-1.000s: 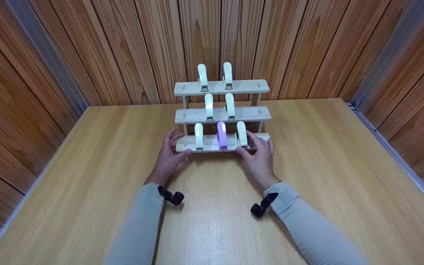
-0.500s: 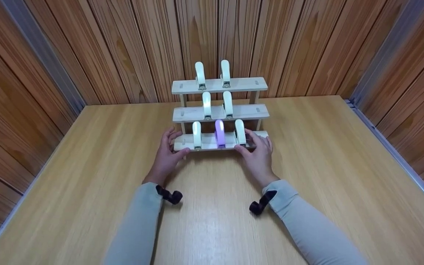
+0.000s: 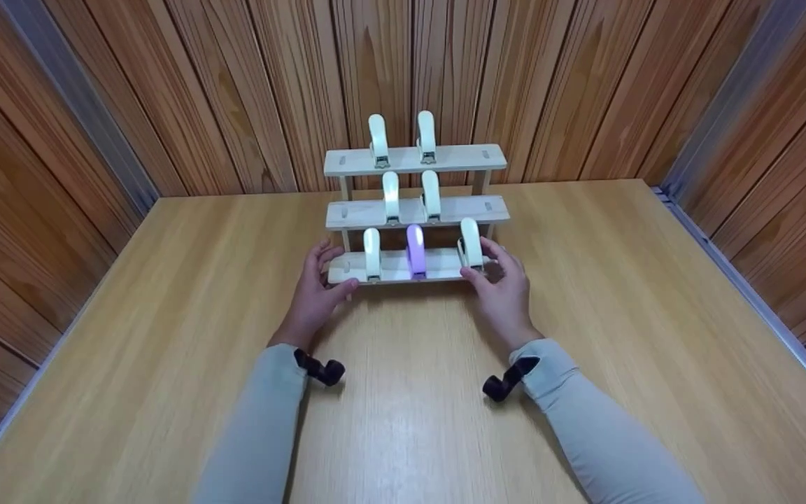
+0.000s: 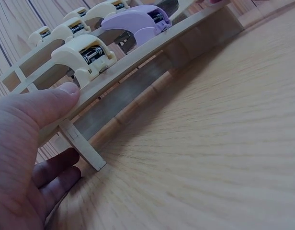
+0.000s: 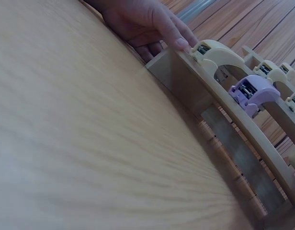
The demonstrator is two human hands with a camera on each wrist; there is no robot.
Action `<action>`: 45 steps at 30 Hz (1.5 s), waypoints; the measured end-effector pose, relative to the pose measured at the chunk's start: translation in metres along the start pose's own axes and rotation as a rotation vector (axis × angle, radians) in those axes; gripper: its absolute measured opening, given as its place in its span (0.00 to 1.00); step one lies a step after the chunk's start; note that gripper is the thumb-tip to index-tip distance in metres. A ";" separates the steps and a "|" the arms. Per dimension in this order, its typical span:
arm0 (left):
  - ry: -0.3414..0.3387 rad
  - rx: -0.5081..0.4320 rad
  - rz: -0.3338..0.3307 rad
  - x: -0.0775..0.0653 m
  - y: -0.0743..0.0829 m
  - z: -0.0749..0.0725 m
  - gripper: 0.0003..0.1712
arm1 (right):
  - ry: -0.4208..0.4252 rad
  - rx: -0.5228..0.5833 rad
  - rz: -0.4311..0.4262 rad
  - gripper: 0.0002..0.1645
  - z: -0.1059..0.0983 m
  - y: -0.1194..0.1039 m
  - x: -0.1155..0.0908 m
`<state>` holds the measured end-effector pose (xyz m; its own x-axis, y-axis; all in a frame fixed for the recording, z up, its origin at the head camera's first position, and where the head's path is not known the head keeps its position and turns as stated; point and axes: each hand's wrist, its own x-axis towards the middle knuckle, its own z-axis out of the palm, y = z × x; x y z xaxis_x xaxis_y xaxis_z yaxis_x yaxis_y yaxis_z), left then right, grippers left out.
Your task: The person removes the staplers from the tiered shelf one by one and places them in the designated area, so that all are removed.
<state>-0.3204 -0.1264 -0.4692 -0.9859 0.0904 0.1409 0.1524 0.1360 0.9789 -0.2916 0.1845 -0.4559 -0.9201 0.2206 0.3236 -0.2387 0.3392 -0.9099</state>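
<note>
A three-tier wooden display stand (image 3: 392,274) holds several arched, stapler-like plastic devices with metal parts in their front ends. My left hand (image 3: 315,297) grips the left end of the lowest tier. Its thumb (image 4: 66,93) lies at the front edge, and the fingers are lower, beside the stand's leg (image 4: 83,146). At the right end of that tier, my right hand (image 3: 504,297) holds a cream stapler-like device (image 3: 471,243), thumb at its front and fingers behind. A purple one (image 3: 415,252) stands in the middle, with another cream one (image 3: 372,255) to its left.
The upper tier (image 3: 480,155) and middle tier (image 3: 483,208) each carry two cream devices. A wood-panelled wall (image 3: 235,98) rises behind the stand. Bare tabletop (image 3: 403,392) stretches between the forearms.
My right hand has moved right and the cream device has slid with it towards the tier's right end. The left hand stays at the left end. The view has shifted slightly.
</note>
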 end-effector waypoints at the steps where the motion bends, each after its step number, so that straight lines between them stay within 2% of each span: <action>1: 0.001 0.000 0.004 0.000 0.001 0.000 0.51 | -0.001 0.003 -0.002 0.35 -0.002 0.000 0.001; 10: -0.019 -0.022 -0.031 0.000 0.002 -0.001 0.52 | 0.001 0.033 -0.057 0.34 -0.015 -0.003 0.004; 16: -0.017 -0.028 -0.031 0.001 0.000 0.001 0.52 | 0.002 0.050 -0.062 0.34 -0.022 -0.005 0.005; 24: -0.003 0.004 -0.027 0.002 -0.001 0.001 0.51 | 0.012 0.076 -0.023 0.34 -0.034 -0.003 0.007; 31: -0.002 0.023 -0.018 0.002 -0.001 0.000 0.51 | 0.062 0.091 -0.049 0.34 -0.044 0.001 0.012; 37: -0.004 0.021 -0.030 0.004 -0.001 -0.001 0.50 | 0.079 0.088 0.000 0.34 -0.056 -0.001 0.015; 45: 0.008 0.032 -0.059 0.004 0.001 0.000 0.51 | 0.085 0.097 0.050 0.38 -0.073 0.015 0.018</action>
<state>-0.3246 -0.1257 -0.4681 -0.9937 0.0730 0.0849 0.0964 0.1721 0.9803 -0.2895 0.2600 -0.4448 -0.9028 0.3133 0.2947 -0.2265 0.2364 -0.9449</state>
